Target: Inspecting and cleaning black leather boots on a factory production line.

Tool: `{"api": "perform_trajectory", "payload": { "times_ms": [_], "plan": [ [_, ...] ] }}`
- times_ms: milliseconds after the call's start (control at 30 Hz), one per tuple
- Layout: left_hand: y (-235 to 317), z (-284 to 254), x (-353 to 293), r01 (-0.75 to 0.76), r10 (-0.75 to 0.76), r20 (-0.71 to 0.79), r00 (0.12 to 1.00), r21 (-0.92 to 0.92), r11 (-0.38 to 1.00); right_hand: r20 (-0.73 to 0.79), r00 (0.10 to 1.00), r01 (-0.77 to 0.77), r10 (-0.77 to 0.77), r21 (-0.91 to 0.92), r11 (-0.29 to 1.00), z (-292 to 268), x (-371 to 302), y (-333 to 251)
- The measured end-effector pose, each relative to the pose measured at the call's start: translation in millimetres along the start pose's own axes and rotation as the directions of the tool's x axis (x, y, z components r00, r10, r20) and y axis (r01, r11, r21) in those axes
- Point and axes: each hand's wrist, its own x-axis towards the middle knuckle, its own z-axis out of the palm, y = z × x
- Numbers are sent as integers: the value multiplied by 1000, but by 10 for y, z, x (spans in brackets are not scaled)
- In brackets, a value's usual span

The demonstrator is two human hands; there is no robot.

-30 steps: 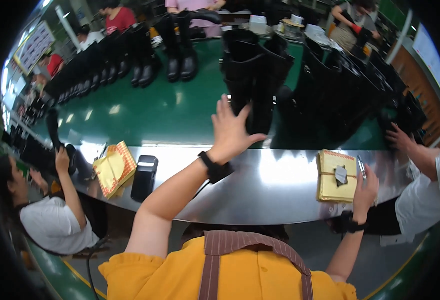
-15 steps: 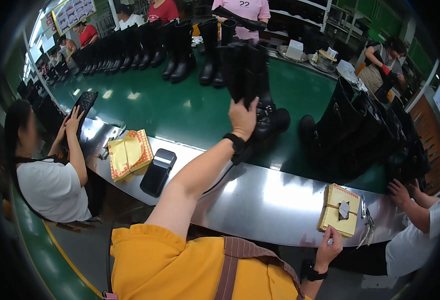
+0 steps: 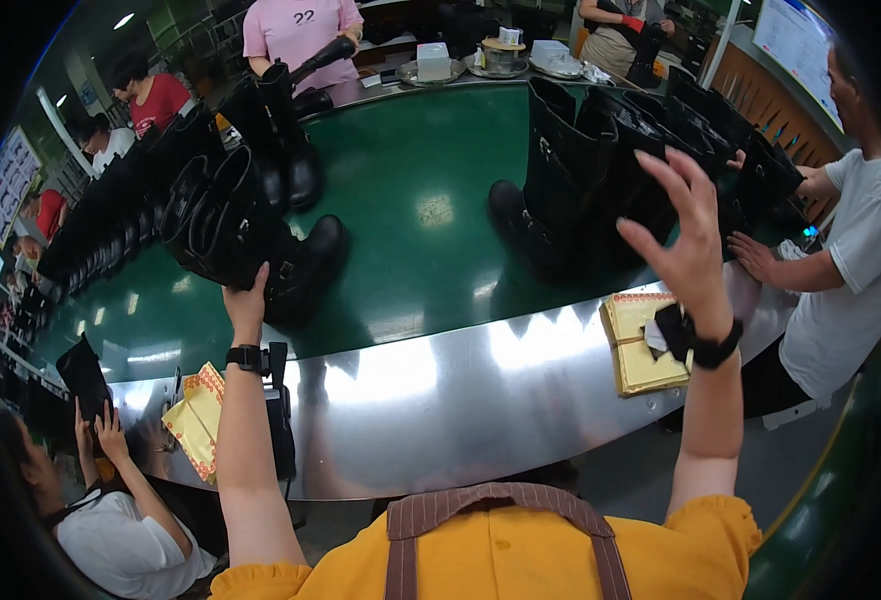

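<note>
My left hand grips a pair of tall black buckled boots near the ankle, its thumb along the side and the other fingers mostly hidden. The boots stand or lean on the green belt at the left. My right hand is raised with fingers spread and holds nothing. Just beyond it stands a group of tall black boots on the belt. Below my right wrist lies a tied stack of yellow paper, with a small black-and-white piece on it.
A metal ledge runs along my side, holding a dark phone and more yellow paper. Rows of boots fill the far left. Co-workers handle boots at both sides and across the belt, where plates stand.
My view has turned to the right. My right hand has risen from beside the yellow paper stack toward the boots at the right. My left hand keeps the boots, now lower and further left.
</note>
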Motion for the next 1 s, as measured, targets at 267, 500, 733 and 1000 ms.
{"api": "perform_trajectory", "payload": {
  "times_ms": [267, 500, 733, 1000],
  "plan": [
    [620, -446, -172, 127, -292, 264, 919, 504, 854, 600, 775, -31, 198, -278, 960, 392, 1029, 400],
    [2021, -217, -1003, 96, -7, 482, 876, -159, 983, 273, 962, 63, 9, -255, 965, 290, 1128, -369],
    [2763, 352, -2011, -151, 368, 485, 793, -428, 891, 101, 969, 217, -227, 103, 971, -635, 197, -1347],
    [2369, 368, -2223, 61, 185, 457, 870, -472, 879, -177, 965, -43, 191, 613, 789, -429, -991, -959]
  ]
}}
